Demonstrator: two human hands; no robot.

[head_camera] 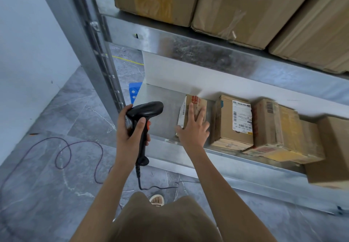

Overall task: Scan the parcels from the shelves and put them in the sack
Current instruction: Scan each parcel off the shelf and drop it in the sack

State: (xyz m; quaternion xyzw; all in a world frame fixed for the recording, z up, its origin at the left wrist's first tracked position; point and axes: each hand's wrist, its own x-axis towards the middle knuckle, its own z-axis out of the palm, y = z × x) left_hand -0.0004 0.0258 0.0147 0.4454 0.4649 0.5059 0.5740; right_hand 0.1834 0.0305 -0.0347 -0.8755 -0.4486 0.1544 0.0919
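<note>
My left hand grips a black handheld barcode scanner by its handle, its head pointing right toward the shelf. My right hand lies on top of the leftmost small cardboard parcel on the lower metal shelf, fingers spread and straight, thumb at the parcel's near left corner. To its right stand a parcel with a white shipping label and a taped brown parcel. No sack is in view.
Large cardboard boxes fill the upper shelf. A grey steel upright stands left of the shelf. The scanner's cable loops over the grey tiled floor. Behind the shelf is a blue crate, and another box sits at far right.
</note>
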